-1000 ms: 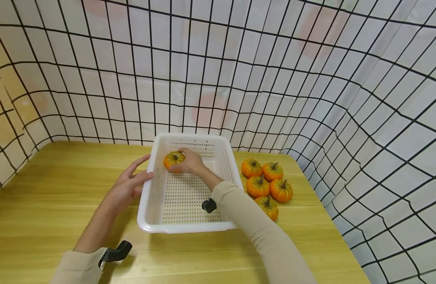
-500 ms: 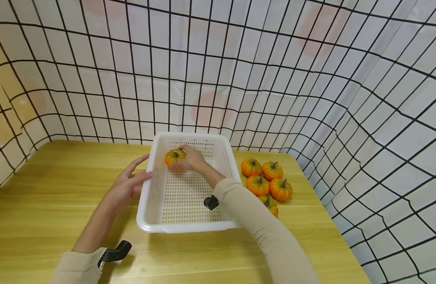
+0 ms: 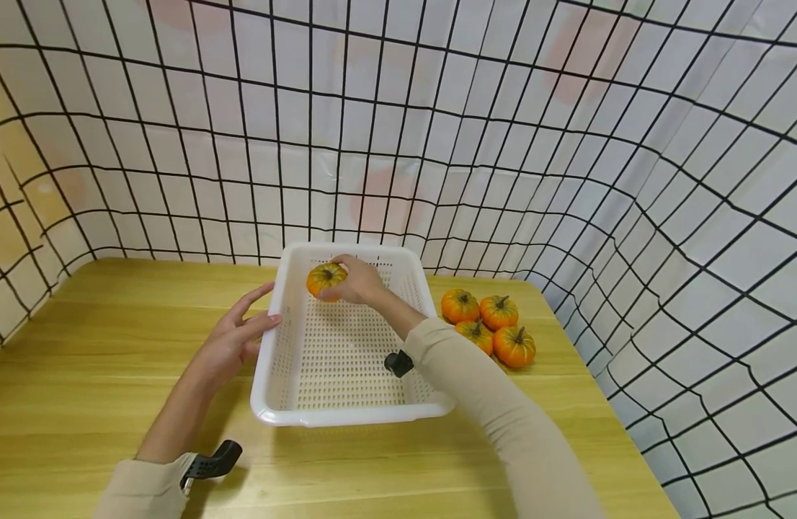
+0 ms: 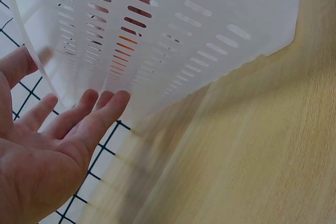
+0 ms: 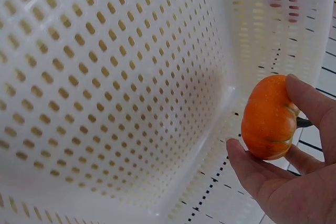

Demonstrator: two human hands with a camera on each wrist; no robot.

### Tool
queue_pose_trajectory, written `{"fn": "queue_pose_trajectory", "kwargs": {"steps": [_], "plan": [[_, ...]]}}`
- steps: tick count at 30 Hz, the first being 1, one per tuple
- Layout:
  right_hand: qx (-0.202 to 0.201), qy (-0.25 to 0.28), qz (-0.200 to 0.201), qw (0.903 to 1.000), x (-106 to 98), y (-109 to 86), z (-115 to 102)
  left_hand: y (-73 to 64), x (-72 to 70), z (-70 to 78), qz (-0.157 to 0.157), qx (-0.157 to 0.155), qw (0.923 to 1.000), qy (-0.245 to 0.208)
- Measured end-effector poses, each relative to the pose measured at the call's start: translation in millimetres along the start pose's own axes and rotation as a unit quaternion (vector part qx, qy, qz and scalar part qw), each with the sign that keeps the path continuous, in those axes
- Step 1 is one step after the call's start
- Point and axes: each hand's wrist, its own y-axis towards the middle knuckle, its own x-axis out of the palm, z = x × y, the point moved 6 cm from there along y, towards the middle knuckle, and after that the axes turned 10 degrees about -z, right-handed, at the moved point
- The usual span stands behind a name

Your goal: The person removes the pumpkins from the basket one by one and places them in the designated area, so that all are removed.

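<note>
A white perforated plastic basket (image 3: pixel 352 416) sits on the wooden table. Inside it, near the far left corner, my right hand (image 3: pixel 359 281) grips a small orange pumpkin (image 3: pixel 322 280) between thumb and fingers. The right wrist view shows this pumpkin (image 5: pixel 269 119) held clear of the basket's floor, its stem towards the palm. My left hand (image 3: pixel 228 346) holds the basket's left side. In the left wrist view, the thumb of that hand (image 4: pixel 52 150) hooks over the rim while the fingertips touch the outer wall.
Several small pumpkins (image 3: pixel 499 313) stand clustered on the table (image 3: pixel 113 346) to the right of the basket, partly behind the right sleeve (image 3: pixel 489 411). Black wire mesh (image 3: pixel 346 137) over pale sheeting closes off the back and sides.
My right hand has lifted the pumpkin and carried it slightly right and away from me inside the basket. The right forearm covers more of the nearest pumpkin outside. My left hand stays put.
</note>
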Motion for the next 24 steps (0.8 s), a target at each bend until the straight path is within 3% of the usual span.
{"fn": "queue_pose_trajectory", "kwargs": {"steps": [13,24], "plan": [[-0.025,-0.010,-0.010,0.9996,-22.7,-12.6,2.4,0.8,0.4,0.0,0.003,0.002,1.0000,0.005],[-0.062,-0.027,-0.015,0.9976,-37.5,-34.5,2.6,1.1,1.3,-0.6,0.007,0.002,1.0000,0.000]]}}
